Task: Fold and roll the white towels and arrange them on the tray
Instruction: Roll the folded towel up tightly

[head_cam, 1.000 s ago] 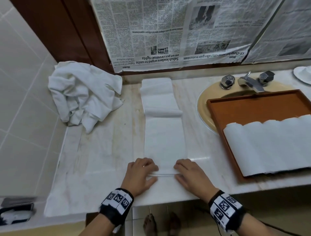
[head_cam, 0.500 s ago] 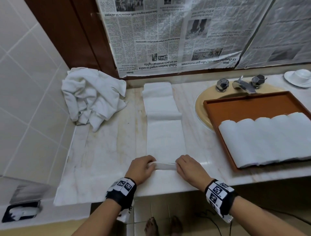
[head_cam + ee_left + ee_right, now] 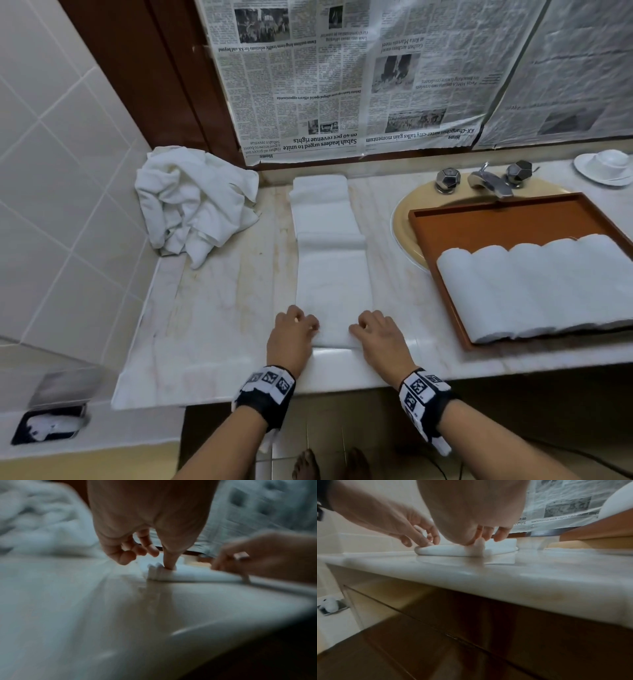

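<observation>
Both hands have crept forward since the earlier frame, and the roll at the towel's (image 3: 334, 274) near end has thickened. Left hand (image 3: 293, 334) and right hand (image 3: 376, 334) sit at opposite ends of the roll, fingers curled over it and thumbs tucked behind, probably to keep it tight and even. Ahead, the folded strip lies flat on the counter (image 3: 212, 308). Beside it the tray (image 3: 513, 219) holds finished rolls (image 3: 534, 291).

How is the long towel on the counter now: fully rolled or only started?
Only started. The long towel has a small roll at its near end under both hands; the rest lies flat.
</observation>
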